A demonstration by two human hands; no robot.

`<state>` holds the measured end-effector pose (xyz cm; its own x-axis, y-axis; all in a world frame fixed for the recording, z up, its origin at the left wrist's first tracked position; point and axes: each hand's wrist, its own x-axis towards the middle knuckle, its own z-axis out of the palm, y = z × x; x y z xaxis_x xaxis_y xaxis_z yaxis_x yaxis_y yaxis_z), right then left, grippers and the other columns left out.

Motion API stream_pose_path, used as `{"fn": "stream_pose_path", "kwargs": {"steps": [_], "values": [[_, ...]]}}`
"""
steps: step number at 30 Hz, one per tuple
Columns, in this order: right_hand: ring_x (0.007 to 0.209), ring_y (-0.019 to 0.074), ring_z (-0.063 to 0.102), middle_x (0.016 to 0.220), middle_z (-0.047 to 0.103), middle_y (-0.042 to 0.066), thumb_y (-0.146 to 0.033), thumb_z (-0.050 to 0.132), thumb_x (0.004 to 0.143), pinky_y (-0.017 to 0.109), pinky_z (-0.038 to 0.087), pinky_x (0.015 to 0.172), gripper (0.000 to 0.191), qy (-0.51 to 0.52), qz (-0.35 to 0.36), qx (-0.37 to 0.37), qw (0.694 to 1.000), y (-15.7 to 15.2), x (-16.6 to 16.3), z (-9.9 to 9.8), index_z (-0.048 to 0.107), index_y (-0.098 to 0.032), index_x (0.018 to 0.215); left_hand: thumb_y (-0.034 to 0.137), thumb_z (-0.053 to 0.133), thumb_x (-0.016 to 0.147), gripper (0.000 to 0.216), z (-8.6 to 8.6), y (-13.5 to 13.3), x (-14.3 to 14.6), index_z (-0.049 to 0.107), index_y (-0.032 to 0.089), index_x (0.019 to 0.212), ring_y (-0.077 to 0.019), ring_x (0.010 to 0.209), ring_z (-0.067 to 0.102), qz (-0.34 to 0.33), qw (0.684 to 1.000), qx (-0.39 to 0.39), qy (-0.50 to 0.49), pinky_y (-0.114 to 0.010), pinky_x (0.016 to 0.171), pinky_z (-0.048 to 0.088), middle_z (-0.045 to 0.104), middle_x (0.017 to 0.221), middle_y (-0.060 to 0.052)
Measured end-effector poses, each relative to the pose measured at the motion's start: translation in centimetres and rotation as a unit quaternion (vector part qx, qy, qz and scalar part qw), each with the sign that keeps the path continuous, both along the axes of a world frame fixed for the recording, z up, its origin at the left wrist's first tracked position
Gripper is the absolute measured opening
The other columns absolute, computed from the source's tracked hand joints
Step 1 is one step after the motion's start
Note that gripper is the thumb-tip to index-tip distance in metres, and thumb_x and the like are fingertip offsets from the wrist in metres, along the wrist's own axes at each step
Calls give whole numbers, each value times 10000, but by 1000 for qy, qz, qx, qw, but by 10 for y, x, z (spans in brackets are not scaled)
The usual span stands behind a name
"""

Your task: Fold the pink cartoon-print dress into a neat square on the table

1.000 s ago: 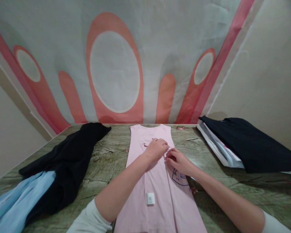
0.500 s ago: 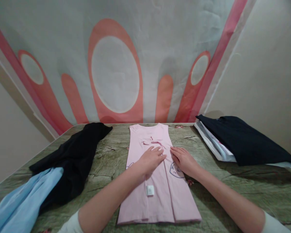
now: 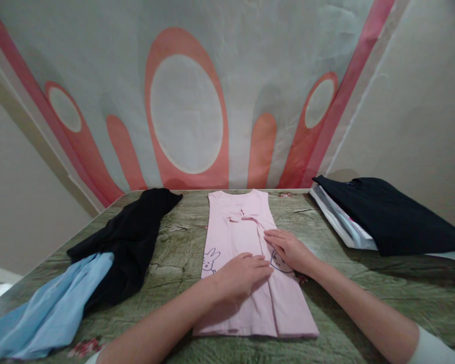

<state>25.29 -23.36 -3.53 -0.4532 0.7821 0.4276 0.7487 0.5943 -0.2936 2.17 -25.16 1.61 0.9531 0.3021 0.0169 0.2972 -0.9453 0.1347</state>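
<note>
A pink shirt [image 3: 237,232] with blue line drawings lies on the table, its sides folded inward into a long panel. Wrinkles run across its upper middle. My left hand [image 3: 246,273] rests flat on the lower middle of the shirt, fingers stretched to the right, covering part of the fabric below. Against the shirt's right side lies my right hand [image 3: 288,247], fingers extended toward the centre and partly over a drawn face. Both hands are open and grip nothing.
Left of the shirt lie a crumpled black garment [image 3: 136,237] and a light blue garment [image 3: 60,298]. At the right stands a stack of folded clothes with a black garment [image 3: 387,217] on top. The wood-patterned table [image 3: 178,258] meets a wall behind.
My left hand has slid down the shirt toward its hem, uncovering a rabbit drawing and covering the white label. My right hand stays nearly in place. The view has shifted slightly.
</note>
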Motion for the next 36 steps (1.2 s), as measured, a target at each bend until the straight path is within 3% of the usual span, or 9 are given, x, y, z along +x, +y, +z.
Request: {"fn": "stream_pose_path", "kwargs": {"steps": [4, 6, 8, 12, 16, 21, 28, 32, 36], "values": [[1099, 217, 528, 1182, 596, 63, -224, 419, 877, 439, 388, 970, 313, 20, -10, -14, 1000, -1, -1, 1, 605, -242, 1127, 206, 341, 895, 479, -12, 20, -32, 270, 154, 1366, -189, 1324, 235, 167, 985, 40, 5, -373, 1063, 182, 284, 1437, -109], [1143, 224, 496, 1236, 558, 74, -265, 450, 869, 430, 385, 981, 341, 28, -11, -22, 999, -3, -3, 2, 564, -236, 1189, 267, 256, 933, 468, -19, 35, -50, 239, 139, 1382, -195, 1337, 203, 256, 965, 55, 11, -395, 1067, 162, 251, 1448, -121], [1207, 230, 436, 1311, 490, 87, -307, 469, 862, 422, 357, 1011, 418, 16, 1, -38, 999, -5, -5, 3, 492, -219, 1270, 355, 228, 942, 493, -25, 47, -64, 241, 139, 1385, -205, 1343, 187, 299, 952, 62, 15, -402, 1068, 155, 231, 1455, -122], [1301, 235, 304, 1414, 351, 81, -404, 435, 876, 434, 254, 1072, 536, -50, 14, -78, 996, -10, -6, 3, 351, -219, 1372, 447, 196, 937, 540, -32, 63, -73, 239, 160, 1392, -197, 1350, 164, 301, 951, 67, 20, -385, 1077, 129, 190, 1470, -102], [1322, 241, 256, 1432, 317, 44, -485, 388, 880, 482, 189, 1079, 570, -95, -20, -100, 990, -11, 3, 0, 270, -281, 1399, 451, 184, 937, 553, -33, 71, -68, 217, 154, 1402, -185, 1356, 134, 285, 956, 70, 24, -384, 1079, 121, 186, 1473, -92], [1316, 225, 274, 1428, 329, 24, -468, 344, 897, 493, 164, 1077, 502, -94, -77, -104, 987, 2, 27, -6, 308, -322, 1376, 449, 203, 934, 555, -33, 89, -54, 225, 150, 1402, -204, 1348, 164, 273, 959, 72, 25, -407, 1076, 130, 189, 1471, -98], [1295, 244, 311, 1375, 417, 61, -333, 297, 913, 531, 237, 1036, 431, -70, -164, -77, 981, 26, 57, -23, 436, -232, 1308, 382, 278, 930, 476, -32, 100, -37, 339, 157, 1345, -215, 1328, 231, 283, 955, 85, -5, -432, 1075, 147, 290, 1434, -109], [1268, 254, 352, 1327, 470, 103, -279, 300, 894, 514, 285, 1024, 423, -10, -188, -45, 981, 31, 63, -30, 493, -168, 1255, 270, 344, 911, 363, -23, 89, -60, 469, 168, 1237, -197, 1268, 352, 288, 954, 80, 1, -417, 1073, 179, 434, 1348, -102], [1188, 263, 434, 1260, 514, 134, -285, 377, 855, 462, 328, 1013, 383, 46, -176, -2, 983, 26, 48, -19, 552, -139, 1162, 237, 405, 883, 314, -14, 74, -95, 545, 187, 1159, -195, 1195, 438, 311, 948, 54, -24, -375, 1033, 278, 513, 1277, -75]]}}
